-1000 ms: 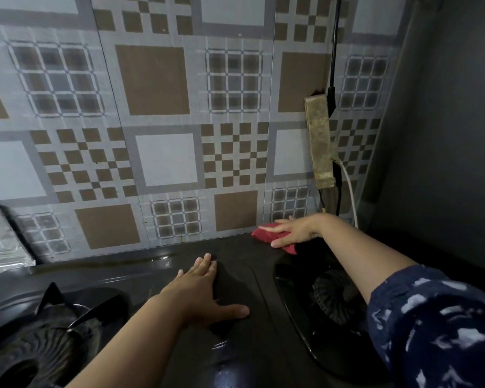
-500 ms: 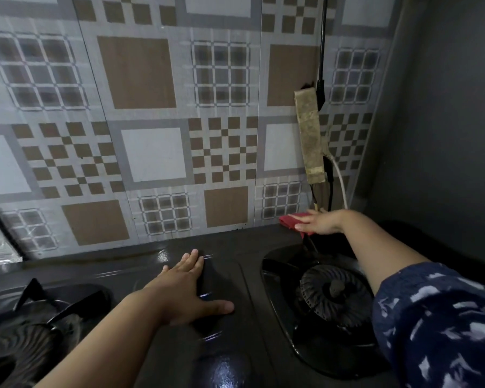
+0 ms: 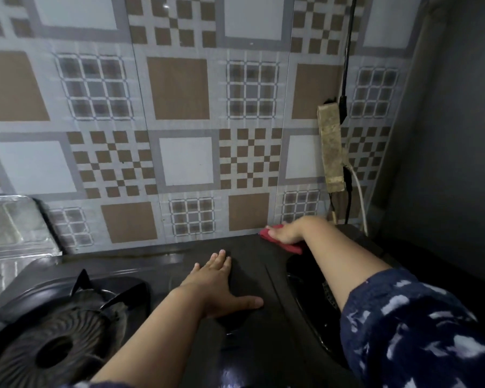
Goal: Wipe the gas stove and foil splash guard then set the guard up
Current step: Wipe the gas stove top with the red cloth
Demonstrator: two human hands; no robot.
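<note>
The black gas stove (image 3: 252,326) fills the lower part of the head view. My right hand (image 3: 287,231) presses a red cloth (image 3: 280,239) flat on the stove's back edge, just behind the right burner well (image 3: 305,281). My left hand (image 3: 221,284) lies flat, fingers spread, on the middle of the stove top. The left burner (image 3: 53,343) with its black pan support sits at the lower left. The foil splash guard (image 3: 14,228) leans against the wall at the far left.
A patterned tile wall (image 3: 179,121) rises right behind the stove. A grimy power strip (image 3: 331,149) with black and white cables hangs on the wall above my right hand. A dark grey side wall (image 3: 445,135) closes off the right.
My right hand slid the red cloth right along the stove's back edge, then left again. My left hand stayed planted. The camera came closer and shifted.
</note>
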